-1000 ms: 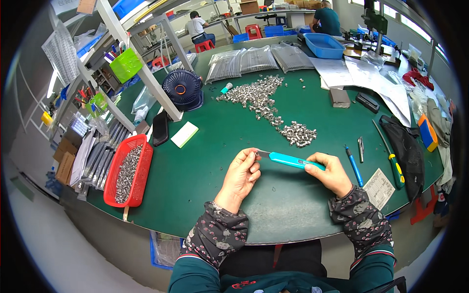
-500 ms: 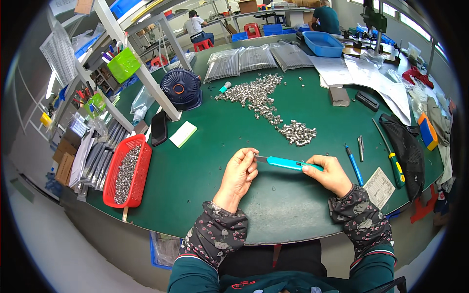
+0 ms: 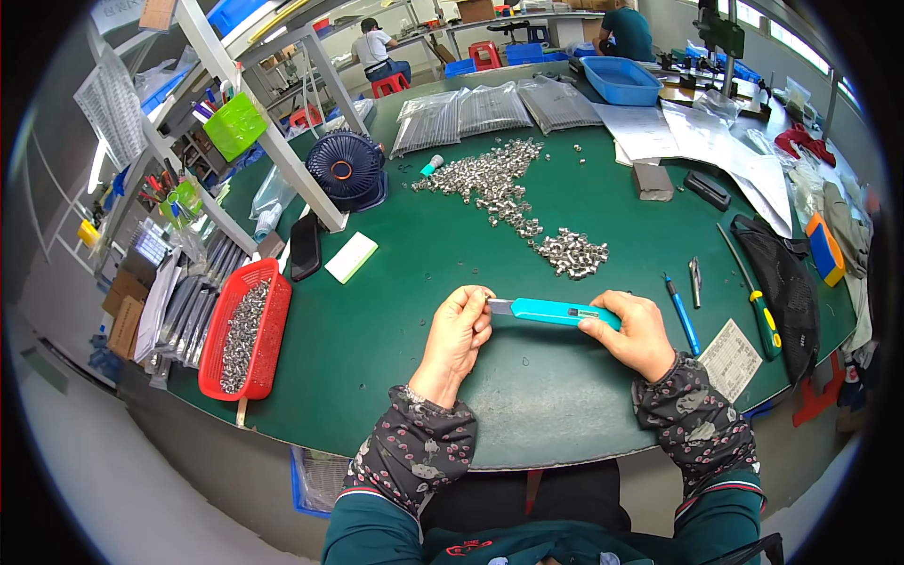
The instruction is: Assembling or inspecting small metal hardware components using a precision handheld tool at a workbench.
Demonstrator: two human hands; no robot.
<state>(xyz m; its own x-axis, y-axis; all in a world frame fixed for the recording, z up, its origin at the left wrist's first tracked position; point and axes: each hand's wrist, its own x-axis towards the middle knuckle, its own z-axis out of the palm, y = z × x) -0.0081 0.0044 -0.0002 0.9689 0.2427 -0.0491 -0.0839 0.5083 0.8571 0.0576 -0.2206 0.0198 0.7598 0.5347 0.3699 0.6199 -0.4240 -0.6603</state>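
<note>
Only the head view to go on here, and I'll place everything off the small clump of shiny metal bits (image 3: 573, 253) on the green bench (image 3: 377, 325).

The teal utility knife (image 3: 556, 312) is held up on the person's side of that clump, well apart from it. The right hand (image 3: 636, 334) is wrapped round the back of the handle, thumb along it. The left hand (image 3: 456, 337) is pinching thumb to fingertip on a tiny part (image 3: 488, 300) right by the blade (image 3: 501, 307). The fingers cover most of it, so I can't tell its exact shape.

My guess on handling: the knife's light and stiff, slick-looking plastic, so hold it by the rear of the handle and keep skin off that thin grey steel. The tiny part looks hard and hardly weighs a thing, probably slippery, so only a fingertip pinch would work.

Materials-wise, the clump is short, bright, ring-like pieces. A bigger loose spread (image 3: 480, 179) lies beyond it, and a red slotted plastic basket (image 3: 275, 334) of similar bits is off to its left. Right of it: a slim blue pen (image 3: 683, 318) and a screwdriver (image 3: 766, 325) with a chunky yellow-green handle. The bench top's smooth, kinda glossy near the person.
</note>
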